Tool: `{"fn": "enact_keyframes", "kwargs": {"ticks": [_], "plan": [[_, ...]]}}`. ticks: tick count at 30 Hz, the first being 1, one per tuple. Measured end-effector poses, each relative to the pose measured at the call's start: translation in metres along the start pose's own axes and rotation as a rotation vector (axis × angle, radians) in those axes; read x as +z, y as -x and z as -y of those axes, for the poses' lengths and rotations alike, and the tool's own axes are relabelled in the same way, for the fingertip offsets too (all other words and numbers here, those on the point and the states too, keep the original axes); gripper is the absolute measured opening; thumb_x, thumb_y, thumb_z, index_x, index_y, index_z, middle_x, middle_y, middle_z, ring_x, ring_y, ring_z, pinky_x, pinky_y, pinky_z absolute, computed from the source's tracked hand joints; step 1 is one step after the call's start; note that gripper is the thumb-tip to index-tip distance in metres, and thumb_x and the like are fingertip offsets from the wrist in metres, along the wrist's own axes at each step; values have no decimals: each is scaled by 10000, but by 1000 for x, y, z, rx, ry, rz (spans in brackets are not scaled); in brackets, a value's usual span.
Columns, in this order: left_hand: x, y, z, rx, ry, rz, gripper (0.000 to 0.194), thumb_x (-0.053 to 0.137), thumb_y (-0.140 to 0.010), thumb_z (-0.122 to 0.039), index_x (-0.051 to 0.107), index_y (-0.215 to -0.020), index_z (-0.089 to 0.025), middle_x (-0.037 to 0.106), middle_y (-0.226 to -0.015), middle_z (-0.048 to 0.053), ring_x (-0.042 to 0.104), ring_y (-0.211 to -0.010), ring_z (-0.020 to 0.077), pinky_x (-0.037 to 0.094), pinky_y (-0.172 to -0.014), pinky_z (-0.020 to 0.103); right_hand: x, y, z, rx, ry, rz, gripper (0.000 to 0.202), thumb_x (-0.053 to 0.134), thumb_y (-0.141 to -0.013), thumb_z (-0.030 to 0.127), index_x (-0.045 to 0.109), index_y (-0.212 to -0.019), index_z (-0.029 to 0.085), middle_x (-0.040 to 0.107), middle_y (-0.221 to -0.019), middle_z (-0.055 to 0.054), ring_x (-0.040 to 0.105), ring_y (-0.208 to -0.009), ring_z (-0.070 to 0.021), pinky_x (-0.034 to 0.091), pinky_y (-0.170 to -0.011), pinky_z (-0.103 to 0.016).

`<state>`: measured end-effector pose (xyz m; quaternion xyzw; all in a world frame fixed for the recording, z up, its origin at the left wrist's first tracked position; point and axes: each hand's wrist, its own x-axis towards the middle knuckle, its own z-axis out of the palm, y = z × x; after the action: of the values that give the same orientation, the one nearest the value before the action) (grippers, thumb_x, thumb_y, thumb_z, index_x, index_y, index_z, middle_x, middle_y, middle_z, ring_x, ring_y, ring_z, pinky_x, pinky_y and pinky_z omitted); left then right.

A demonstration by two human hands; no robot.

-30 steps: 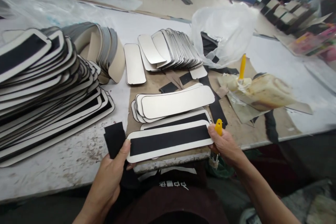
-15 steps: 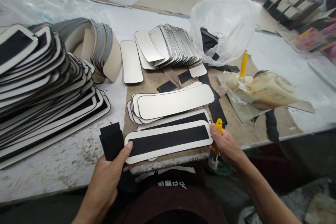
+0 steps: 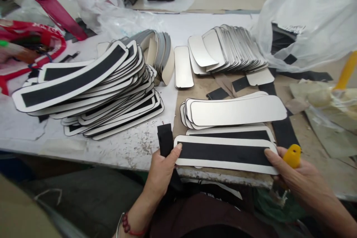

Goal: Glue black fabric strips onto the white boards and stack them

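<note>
A long white panel with rounded corners and a black strip along its middle (image 3: pixel 223 154) lies between both hands near the table's front edge. My left hand (image 3: pixel 159 173) pinches its left end, thumb on top, and also holds loose black strips (image 3: pixel 165 139) that stick up. My right hand (image 3: pixel 302 178) grips the panel's right end and keeps a yellow-handled brush (image 3: pixel 292 156) in its fingers; bristles hang below, partly hidden. Just behind, another black-striped panel (image 3: pixel 231 132) shows in part. Beyond it rests a small stack of plain white panels (image 3: pixel 237 111).
At left stands a tall leaning pile of black-striped panels (image 3: pixel 111 85). Curved beige pieces (image 3: pixel 167 59) and fanned white pieces (image 3: pixel 237 50) stand at the back. A clear plastic bag (image 3: pixel 312 26) and a second yellow handle (image 3: pixel 346 70) are at right. A red-pink object (image 3: pixel 55 11) lies back left.
The view has swung left, so the whole striped pile shows. The panel has turned slightly, its right end now lower. My right thumb has moved onto the black strip; both hands keep their hold.
</note>
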<state>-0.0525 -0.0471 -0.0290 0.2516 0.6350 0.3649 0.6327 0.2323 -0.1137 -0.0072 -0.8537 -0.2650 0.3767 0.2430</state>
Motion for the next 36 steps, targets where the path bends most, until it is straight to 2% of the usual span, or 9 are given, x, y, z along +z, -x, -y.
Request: {"fn": "enact_keyframes", "kwargs": {"ticks": [7, 10, 12, 16, 18, 21, 25, 28, 36], "plan": [[-6, -3, 4, 27, -16, -9, 358, 730, -700, -425, 675, -913, -142, 709, -865, 54, 650, -818, 209, 521, -746, 296, -4, 3, 0, -135, 162, -57, 366, 589, -727, 561, 617, -733, 195, 529, -460, 30, 505, -411, -151, 401, -396, -265], [-7, -2, 1, 17, -2, 6, 335, 728, -708, -411, 670, -901, -144, 696, -806, 35, 644, -781, 181, 519, -708, 258, -3, 5, 1, -131, 144, -69, 366, 608, -724, 556, 617, -742, 190, 560, -508, 20, 516, -438, -142, 405, -405, -249], [-6, 0, -4, -8, 44, 26, 316, 739, -699, -386, 666, -876, -134, 665, -708, 14, 623, -674, 148, 512, -612, 221, -1, 9, 4, -86, 36, -39, 366, 634, -715, 554, 610, -765, 192, 531, -498, 29, 483, -425, -125, 382, -382, -229], [-5, 3, -17, -103, 233, 82, 257, 794, -622, -296, 624, -728, -135, 530, -517, -53, 434, -409, 54, 360, -372, 146, 2, 18, 15, 17, -477, 191, 321, 700, -689, 494, 538, -723, 219, 432, -470, 63, 385, -378, -86, 375, -356, -203], [-5, 4, -21, -175, 323, 109, 275, 818, -572, -264, 597, -680, -141, 500, -494, -64, 377, -372, 40, 319, -343, 145, 3, 20, 21, 84, -661, 246, 305, 753, -650, 428, 536, -726, 226, 461, -494, 59, 399, -385, -84, 412, -373, -202], [-4, 3, -21, -257, 369, 125, 304, 833, -536, -262, 598, -684, -139, 519, -510, -47, 394, -380, 52, 346, -357, 165, 1, 18, 25, 145, -738, 264, 305, 788, -616, 374, 571, -778, 234, 538, -568, 34, 465, -431, -100, 433, -390, -203], [-3, 2, -16, -173, 297, 140, 275, 788, -628, -321, 584, -689, -146, 499, -519, -49, 388, -409, 53, 342, -383, 163, -2, 8, 20, 81, -658, 266, 317, 768, -642, 423, 555, -771, 227, 511, -562, 43, 437, -430, -92, 413, -402, -209], [-2, 1, -14, -94, 160, 142, 274, 755, -675, -368, 599, -719, -146, 541, -589, -30, 462, -497, 82, 405, -452, 177, -4, 1, 16, 12, -512, 210, 356, 724, -674, 500, 525, -757, 216, 469, -552, 60, 393, -424, -76, 349, -381, -191], [0, -4, -15, -127, -73, 42, 405, 807, -587, -408, 658, -872, -161, 630, -668, -12, 557, -581, 145, 470, -491, 212, -9, -12, 17, -144, -224, 174, 370, 588, -775, 543, 455, -702, 205, 394, -504, 86, 363, -410, -62, 283, -378, -182]]}}
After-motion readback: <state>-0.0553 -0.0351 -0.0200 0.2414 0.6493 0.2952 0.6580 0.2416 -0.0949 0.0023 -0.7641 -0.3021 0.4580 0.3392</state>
